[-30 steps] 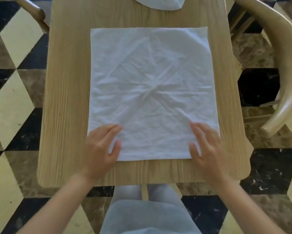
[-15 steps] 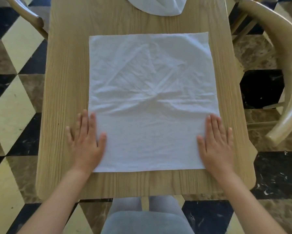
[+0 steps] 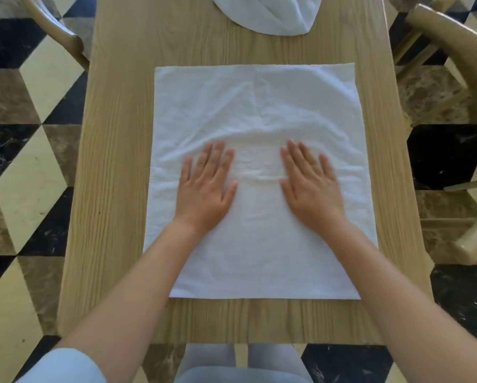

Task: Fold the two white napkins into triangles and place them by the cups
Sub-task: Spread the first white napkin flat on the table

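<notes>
A white napkin (image 3: pixel 259 106) lies spread out as a square on the wooden table (image 3: pixel 115 161), wrinkled across its middle and far half. My left hand (image 3: pixel 207 186) presses flat on it left of centre, fingers straight and pointing away from me. My right hand (image 3: pixel 310 183) presses flat right of centre in the same way. A second white napkin (image 3: pixel 267 15) lies bunched at the table's far edge, partly cut off by the frame. No cups are in view.
Wooden chairs stand at the far left (image 3: pixel 57 31) and along the right side (image 3: pixel 469 106) of the table. The floor (image 3: pixel 19 161) has a black, cream and brown geometric pattern. My lap shows below the table's near edge.
Both hands slid from the napkin's near outer edges inward and forward to its middle. The near half now looks smoother, with creases pushed toward the far half.
</notes>
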Demonstrator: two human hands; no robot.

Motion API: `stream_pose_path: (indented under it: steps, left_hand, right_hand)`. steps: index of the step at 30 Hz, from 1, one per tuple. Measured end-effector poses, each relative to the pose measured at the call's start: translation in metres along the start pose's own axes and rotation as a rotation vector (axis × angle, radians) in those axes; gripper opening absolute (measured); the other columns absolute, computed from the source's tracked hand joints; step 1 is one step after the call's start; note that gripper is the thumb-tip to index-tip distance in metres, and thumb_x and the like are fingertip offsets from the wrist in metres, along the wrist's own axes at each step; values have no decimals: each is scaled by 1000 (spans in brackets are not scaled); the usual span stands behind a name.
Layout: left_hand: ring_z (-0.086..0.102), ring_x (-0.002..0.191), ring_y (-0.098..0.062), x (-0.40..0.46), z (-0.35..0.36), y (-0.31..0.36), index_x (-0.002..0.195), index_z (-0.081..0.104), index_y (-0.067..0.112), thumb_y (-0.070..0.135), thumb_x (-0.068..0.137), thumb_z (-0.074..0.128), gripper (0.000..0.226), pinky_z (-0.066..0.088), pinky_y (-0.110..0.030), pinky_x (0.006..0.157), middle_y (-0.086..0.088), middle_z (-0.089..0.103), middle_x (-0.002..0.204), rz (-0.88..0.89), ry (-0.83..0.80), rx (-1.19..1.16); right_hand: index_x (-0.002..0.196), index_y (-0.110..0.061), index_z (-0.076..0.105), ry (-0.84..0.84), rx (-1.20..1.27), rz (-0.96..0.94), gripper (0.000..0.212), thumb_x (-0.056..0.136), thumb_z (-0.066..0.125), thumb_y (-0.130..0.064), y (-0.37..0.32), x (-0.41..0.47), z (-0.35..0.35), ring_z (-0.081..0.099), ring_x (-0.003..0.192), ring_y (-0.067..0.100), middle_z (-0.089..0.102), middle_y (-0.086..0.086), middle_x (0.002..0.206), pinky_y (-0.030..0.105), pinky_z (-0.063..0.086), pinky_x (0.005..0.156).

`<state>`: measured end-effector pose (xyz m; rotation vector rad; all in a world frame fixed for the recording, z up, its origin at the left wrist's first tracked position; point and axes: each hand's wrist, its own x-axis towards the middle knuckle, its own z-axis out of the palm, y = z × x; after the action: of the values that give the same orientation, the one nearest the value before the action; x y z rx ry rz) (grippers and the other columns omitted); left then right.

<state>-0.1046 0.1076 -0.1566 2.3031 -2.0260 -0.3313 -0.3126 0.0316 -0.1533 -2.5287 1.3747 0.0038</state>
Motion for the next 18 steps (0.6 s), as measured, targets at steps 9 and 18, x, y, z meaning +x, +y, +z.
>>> stream_pose_path:
  steps: [9,18]
  left_hand:
    - [-9,145,-13,28,-12,-63,150,-4,18,52,93,13,68,-16,-59,107,0,-7,159,-479,84,-8]
    - [1,145,-12,97,-10,-7,149,11,28,41,97,31,57,-3,-47,114,4,5,159,64,14,40]
  right_hand:
    - [149,-11,0,53,-66,361,64,97,20,-43,42,38,-16,-5,145,17,-2,4,159,49,-8,114]
    - [149,-25,16,47,-40,-45,54,97,27,-39,-22,103,3,6,145,14,11,-2,158,47,0,114]
